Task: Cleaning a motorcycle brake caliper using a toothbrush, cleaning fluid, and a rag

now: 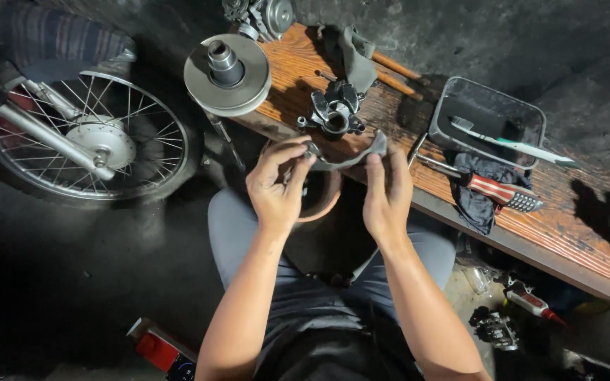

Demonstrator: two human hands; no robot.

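Observation:
Both my hands hold a curved grey metal shoe (347, 159) just in front of the wooden bench (566, 226). My left hand (277, 187) pinches its left end with thumb and fingers. My right hand (387, 194) grips its right end. Below the hands a round, brownish ring-shaped part (323, 199) rests over my lap, partly hidden by my left hand. A shiny metal caliper-like part (335, 111) lies on the bench just beyond the hands.
A round metal pulley disc (227, 74) sits at the bench's left end. A dark tray (487, 120) with a brush, a striped-handle screwdriver (495, 189) and a dark rag are on the right. A spoked wheel (86, 137) stands on the left. A red object (157, 347) lies on the floor.

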